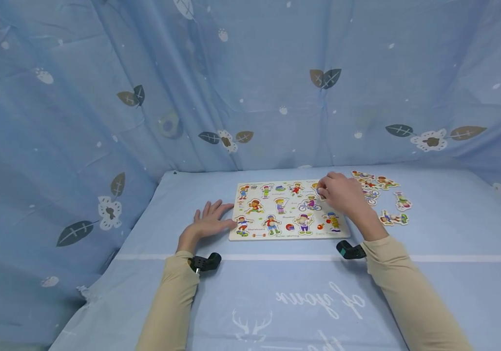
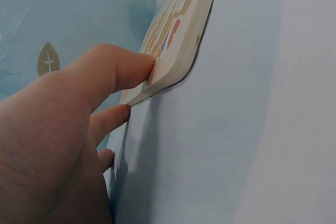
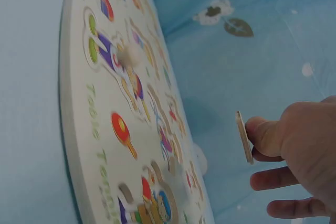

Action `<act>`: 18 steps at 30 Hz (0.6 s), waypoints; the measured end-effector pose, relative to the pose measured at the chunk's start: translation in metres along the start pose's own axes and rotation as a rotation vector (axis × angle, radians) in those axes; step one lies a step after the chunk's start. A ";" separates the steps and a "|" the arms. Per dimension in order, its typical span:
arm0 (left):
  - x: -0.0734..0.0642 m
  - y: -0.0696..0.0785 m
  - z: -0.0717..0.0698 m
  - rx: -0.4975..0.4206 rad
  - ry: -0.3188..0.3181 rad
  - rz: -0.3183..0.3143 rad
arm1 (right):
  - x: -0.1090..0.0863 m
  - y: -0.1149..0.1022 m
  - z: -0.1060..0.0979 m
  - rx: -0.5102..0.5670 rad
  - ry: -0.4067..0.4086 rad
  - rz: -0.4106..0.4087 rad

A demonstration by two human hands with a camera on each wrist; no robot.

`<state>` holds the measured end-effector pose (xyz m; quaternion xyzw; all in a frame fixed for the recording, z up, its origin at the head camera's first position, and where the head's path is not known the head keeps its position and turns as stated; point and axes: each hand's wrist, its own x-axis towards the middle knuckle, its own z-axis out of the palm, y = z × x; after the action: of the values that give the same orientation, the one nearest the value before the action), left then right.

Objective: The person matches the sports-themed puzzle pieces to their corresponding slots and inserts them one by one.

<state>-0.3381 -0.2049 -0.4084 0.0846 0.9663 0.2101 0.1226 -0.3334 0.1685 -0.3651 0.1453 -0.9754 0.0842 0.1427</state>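
Observation:
A flat wooden puzzle board with printed sports figures lies on the cloth-covered table. My left hand rests at its left edge with spread fingers; in the left wrist view the thumb touches the board's corner. Over the upper right of the board, my right hand pinches a thin puzzle piece between thumb and finger. It appears edge-on and held apart from the board in the right wrist view, so its picture is hidden there. Many figures are in the board, among them a cyclist.
Several loose puzzle pieces lie right of the board, including one upright figure, a lower piece and an upper one. A blue patterned curtain hangs behind the table. Each wrist wears a black camera.

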 end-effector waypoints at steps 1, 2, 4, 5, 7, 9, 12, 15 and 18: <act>0.000 0.000 0.000 -0.002 0.000 0.002 | 0.001 -0.003 0.000 0.002 0.012 -0.007; 0.000 0.000 0.000 -0.001 0.000 0.004 | 0.001 -0.005 0.001 0.004 0.026 -0.011; 0.000 0.000 0.000 -0.002 -0.004 0.002 | 0.002 -0.010 0.001 0.008 0.052 -0.015; 0.000 0.001 0.000 -0.002 -0.004 0.001 | 0.002 -0.012 0.001 0.013 0.066 -0.015; -0.001 0.001 0.000 -0.009 0.000 0.002 | 0.002 -0.017 0.001 0.019 0.101 -0.011; -0.001 0.002 0.000 -0.013 0.002 0.000 | 0.002 -0.021 0.002 0.024 0.151 -0.012; -0.003 0.002 0.000 -0.015 0.005 -0.001 | 0.001 -0.029 0.005 0.026 0.228 -0.026; -0.002 0.001 0.001 -0.007 0.001 -0.003 | 0.000 -0.036 0.010 0.017 0.268 -0.038; -0.002 0.001 0.001 0.000 0.004 -0.001 | 0.000 -0.042 0.015 0.013 0.270 -0.033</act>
<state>-0.3361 -0.2039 -0.4090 0.0838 0.9665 0.2104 0.1210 -0.3241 0.1255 -0.3741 0.1497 -0.9443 0.1070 0.2729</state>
